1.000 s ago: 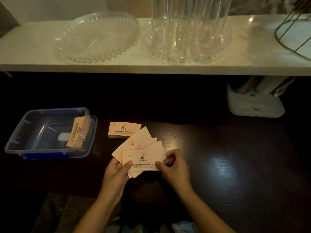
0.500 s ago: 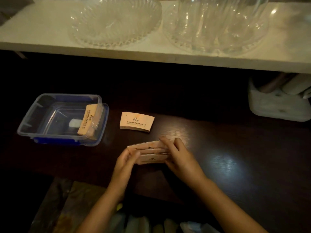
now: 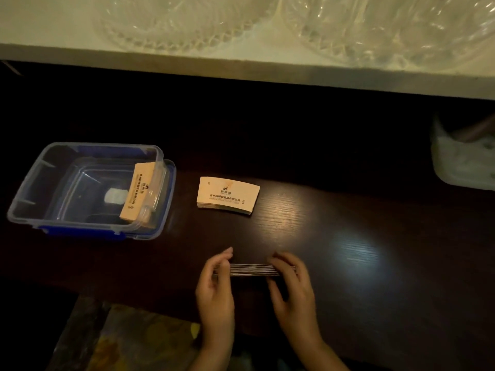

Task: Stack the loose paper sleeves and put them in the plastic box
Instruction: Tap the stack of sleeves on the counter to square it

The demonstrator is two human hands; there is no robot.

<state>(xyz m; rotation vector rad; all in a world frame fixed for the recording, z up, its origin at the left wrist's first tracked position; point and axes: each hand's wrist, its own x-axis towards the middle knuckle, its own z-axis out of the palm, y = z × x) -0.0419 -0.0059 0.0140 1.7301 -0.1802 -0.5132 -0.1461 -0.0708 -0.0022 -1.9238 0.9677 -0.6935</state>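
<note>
My left hand (image 3: 215, 290) and my right hand (image 3: 292, 285) hold a squared-up stack of paper sleeves (image 3: 251, 269) edge-on between them, just above the dark table. A second neat stack of tan printed sleeves (image 3: 227, 195) lies flat on the table beyond my hands. At the left stands the clear plastic box (image 3: 29, 194) with blue clips, sitting on its lid. Inside it, a batch of sleeves (image 3: 138, 191) leans on edge against the right wall.
A white shelf (image 3: 53, 36) runs across the back, carrying clear glass dishes (image 3: 171, 25). A white container (image 3: 463, 167) sits at the far right of the dark wooden table (image 3: 348, 250). A patterned floor shows below the table's front edge.
The sleeves were fanned out in my hands a second ago. Now they are gathered into one even stack, turned edge-on. The camera has tilted lower and closer.
</note>
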